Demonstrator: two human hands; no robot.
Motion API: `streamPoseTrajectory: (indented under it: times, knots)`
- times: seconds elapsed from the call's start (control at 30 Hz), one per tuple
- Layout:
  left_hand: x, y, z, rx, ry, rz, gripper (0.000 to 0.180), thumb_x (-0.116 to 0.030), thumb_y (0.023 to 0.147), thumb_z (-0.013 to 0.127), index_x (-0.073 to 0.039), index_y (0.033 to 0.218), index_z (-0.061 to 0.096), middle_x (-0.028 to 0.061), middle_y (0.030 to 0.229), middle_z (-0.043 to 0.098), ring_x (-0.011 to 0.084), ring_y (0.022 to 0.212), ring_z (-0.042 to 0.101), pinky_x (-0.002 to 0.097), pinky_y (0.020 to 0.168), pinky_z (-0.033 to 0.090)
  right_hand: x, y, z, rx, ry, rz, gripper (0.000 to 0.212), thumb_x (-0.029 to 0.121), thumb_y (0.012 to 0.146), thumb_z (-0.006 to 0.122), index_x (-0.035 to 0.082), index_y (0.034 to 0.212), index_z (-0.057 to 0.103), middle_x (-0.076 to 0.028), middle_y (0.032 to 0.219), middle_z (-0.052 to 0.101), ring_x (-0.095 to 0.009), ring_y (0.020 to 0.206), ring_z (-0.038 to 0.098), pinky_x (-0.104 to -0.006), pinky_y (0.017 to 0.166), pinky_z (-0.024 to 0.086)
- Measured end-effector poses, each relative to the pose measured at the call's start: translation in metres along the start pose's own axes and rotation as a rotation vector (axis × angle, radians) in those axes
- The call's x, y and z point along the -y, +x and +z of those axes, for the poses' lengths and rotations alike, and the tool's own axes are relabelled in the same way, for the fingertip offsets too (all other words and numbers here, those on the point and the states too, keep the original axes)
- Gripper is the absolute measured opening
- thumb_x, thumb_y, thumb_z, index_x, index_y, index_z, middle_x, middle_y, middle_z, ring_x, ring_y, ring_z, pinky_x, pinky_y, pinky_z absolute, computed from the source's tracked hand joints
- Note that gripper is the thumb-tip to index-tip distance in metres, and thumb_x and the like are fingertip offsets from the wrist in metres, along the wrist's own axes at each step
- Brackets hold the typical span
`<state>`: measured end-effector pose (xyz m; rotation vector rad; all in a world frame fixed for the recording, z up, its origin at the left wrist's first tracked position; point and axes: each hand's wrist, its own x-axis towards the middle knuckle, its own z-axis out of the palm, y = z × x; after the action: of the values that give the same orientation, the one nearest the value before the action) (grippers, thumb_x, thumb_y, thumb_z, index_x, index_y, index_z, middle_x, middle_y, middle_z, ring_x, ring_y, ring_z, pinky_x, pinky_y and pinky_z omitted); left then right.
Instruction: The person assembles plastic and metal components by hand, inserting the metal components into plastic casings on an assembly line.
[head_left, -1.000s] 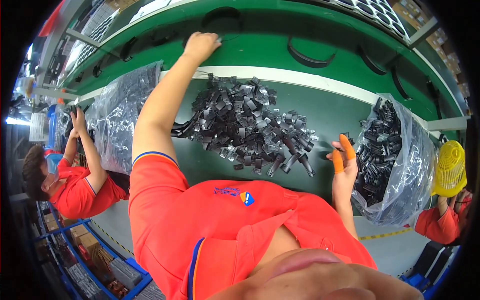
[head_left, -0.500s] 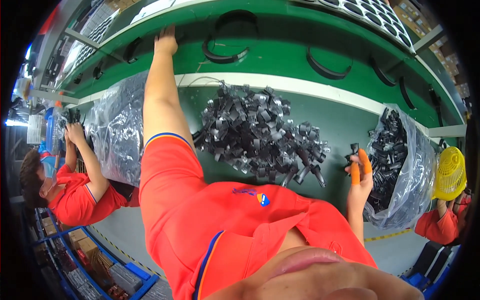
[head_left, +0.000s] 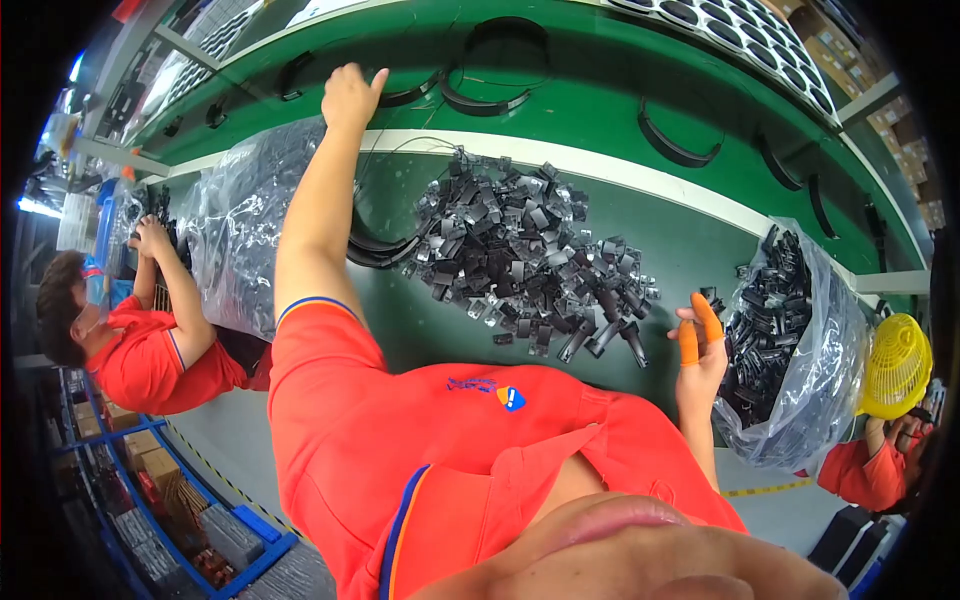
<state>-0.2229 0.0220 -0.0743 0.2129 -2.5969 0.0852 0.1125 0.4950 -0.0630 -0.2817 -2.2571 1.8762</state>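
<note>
My left hand (head_left: 350, 97) is raised over the green conveyor belt (head_left: 590, 85), thumb spread from the fingers, with nothing visible in it. Just right of it lies a curved black headband (head_left: 412, 92). Another curved black band (head_left: 380, 248) rests on the dark green table, partly behind my left arm. In front of me spreads a heap of small black plastic parts (head_left: 530, 255). My right hand (head_left: 702, 355), with orange finger cots on two fingers, is open right of the heap. A small black part (head_left: 713, 297) shows behind its fingertips; I see no grip on it.
More black bands (head_left: 680, 150) lie along the belt, behind a white rail (head_left: 600, 170). A clear bag of black parts (head_left: 770, 340) stands right, near a yellow fan (head_left: 893, 365). Another clear bag (head_left: 235, 230) and a co-worker (head_left: 160, 340) are left. A second person (head_left: 870, 475) is far right.
My left hand has lifted and drawn back from the belt, and the headband beside it now shows plainly. My right hand has shifted a little left. The view has turned slightly.
</note>
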Motion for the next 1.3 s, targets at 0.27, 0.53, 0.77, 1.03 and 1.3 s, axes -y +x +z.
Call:
streamPoseTrajectory:
  times: [0.27,0.53,0.77,1.03,1.3]
  knots:
    - [0.056,0.027,0.043,0.246,-0.161,-0.396,0.053,-0.045,0.072,0.051,-0.003,0.102,0.062,0.0212,0.111,0.057,0.0348,0.101,0.056,0.0397,0.084,0.044,-0.004,-0.020,-0.022,-0.050,0.045,-0.041,0.031,0.005,0.088,0.051,-0.001,0.118,0.050,-0.007,0.096,0.059,-0.011,0.073,0.054,-0.0224,0.070,0.044]
    - [-0.044,0.001,-0.167,-0.695,-1.496,-0.195,0.015,-0.006,0.080,0.059,0.002,0.091,0.052,0.0137,0.075,0.064,0.0167,0.054,0.052,0.0241,0.050,0.042,0.002,0.002,-0.074,-0.230,-0.120,-0.044,0.029,0.009,0.088,0.050,0.000,0.116,0.052,-0.005,0.094,0.062,-0.010,0.074,0.054,-0.0210,0.070,0.044]
    - [-0.144,-0.143,-0.255,0.626,-2.015,-0.110,0.040,-0.008,0.083,0.055,0.005,0.117,0.041,0.0020,0.075,0.048,0.0048,0.057,0.037,0.0171,0.051,0.032,-0.007,0.029,-0.064,-0.045,-0.611,-0.216,0.026,0.013,0.084,0.056,0.007,0.110,0.058,-0.007,0.098,0.059,-0.017,0.075,0.057,-0.0260,0.071,0.045]
    - [-0.221,-0.231,-0.243,1.485,-2.233,-0.239,0.041,-0.033,0.096,0.036,0.003,0.114,0.045,0.0016,0.072,0.043,0.0112,0.065,0.041,0.0244,0.062,0.036,0.012,0.042,-0.060,0.018,-0.958,-0.225,0.027,0.015,0.078,0.062,0.005,0.103,0.057,-0.011,0.098,0.055,-0.030,0.086,0.056,-0.0360,0.075,0.045]
    - [-0.218,-0.231,-0.236,1.637,-2.271,-0.205,0.027,-0.019,0.093,0.041,0.000,0.111,0.046,0.0077,0.089,0.054,0.0135,0.075,0.050,0.0267,0.069,0.042,-0.002,0.052,-0.073,0.270,-0.869,-0.369,0.023,-0.003,0.066,0.064,0.002,0.088,0.057,-0.013,0.095,0.054,-0.032,0.089,0.053,-0.0359,0.079,0.043]
